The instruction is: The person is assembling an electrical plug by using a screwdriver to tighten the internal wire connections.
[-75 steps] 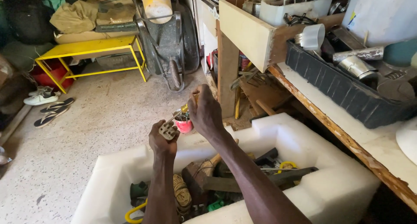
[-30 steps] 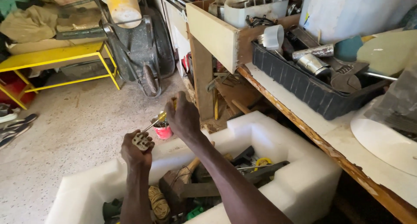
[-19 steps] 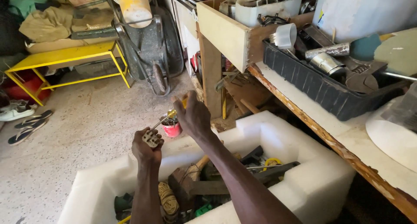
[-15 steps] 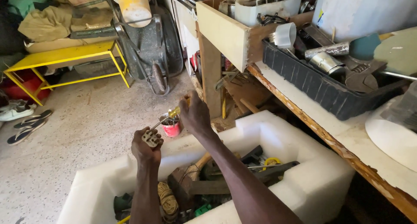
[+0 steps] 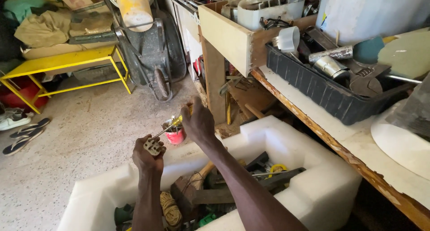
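The left hand (image 5: 148, 155) is closed around a small beige plug (image 5: 152, 146) above the white foam box (image 5: 313, 186). The right hand (image 5: 198, 121) grips a yellow-handled screwdriver (image 5: 172, 123), tip touching the plug.

Down at the bottom sits the foam box (image 5: 313, 186), open on top, with a coil of rope (image 5: 170, 211) and a hammer (image 5: 197, 186) lying in it among other tools. Both hands hover above its far rim: the left hand (image 5: 147, 155) on the left, holding a plug (image 5: 152, 146), the right hand (image 5: 198, 122) just right of it and a bit farther out, holding a screwdriver (image 5: 172, 123) whose tip meets the plug. Behind them, on the floor, a small tin (image 5: 175, 134). To the right runs the workbench (image 5: 322, 123), a crate (image 5: 322, 87) on it. Far left, a bench (image 5: 58, 65); right of that, a wheelbarrow (image 5: 152, 51) stands tipped up; sandals (image 5: 24, 134) lie at the left edge.
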